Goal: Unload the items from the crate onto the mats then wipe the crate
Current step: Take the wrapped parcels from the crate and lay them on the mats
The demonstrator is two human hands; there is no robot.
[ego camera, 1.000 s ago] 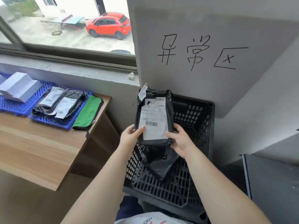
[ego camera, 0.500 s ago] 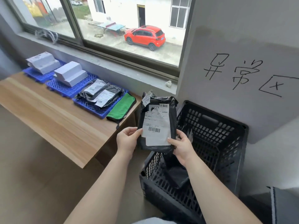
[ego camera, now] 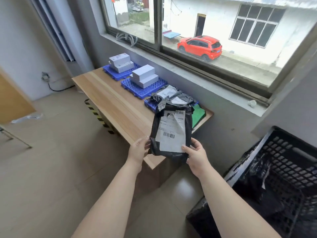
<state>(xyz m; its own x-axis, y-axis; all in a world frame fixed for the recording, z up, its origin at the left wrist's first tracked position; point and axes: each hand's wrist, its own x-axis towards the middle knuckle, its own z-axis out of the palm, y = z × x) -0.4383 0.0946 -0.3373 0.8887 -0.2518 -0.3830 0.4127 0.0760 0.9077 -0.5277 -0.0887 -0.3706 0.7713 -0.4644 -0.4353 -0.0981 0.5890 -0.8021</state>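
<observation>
Crate (ego camera: pixel 281 177) at 4 o'clock holds at least one black bag. Table (ego camera: pixel 109 100) carries three blue mats (ego camera: pixel 137 90), sorted: boxes on two, bags on the third. Black parcel (ego camera: pixel 171 133) at centre, label up, probably for reading: left hand (ego camera: pixel 139 150) and right hand (ego camera: pixel 197 155) pinch its lower corners.

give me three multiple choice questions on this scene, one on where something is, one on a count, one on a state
1. Where does the green cloth lie?
A. on the table's near end beside the mats
B. in the crate
C. on the windowsill

2. How many blue mats are on the table?
A. one
B. three
C. five

3. How is the black parcel held?
A. by the left hand only
B. by both, with the right hand
C. it lies in the crate

Answers: 1 A, it lies past the last mat; 2 B, three in a row; 3 B, a hand grips each lower edge.
</observation>
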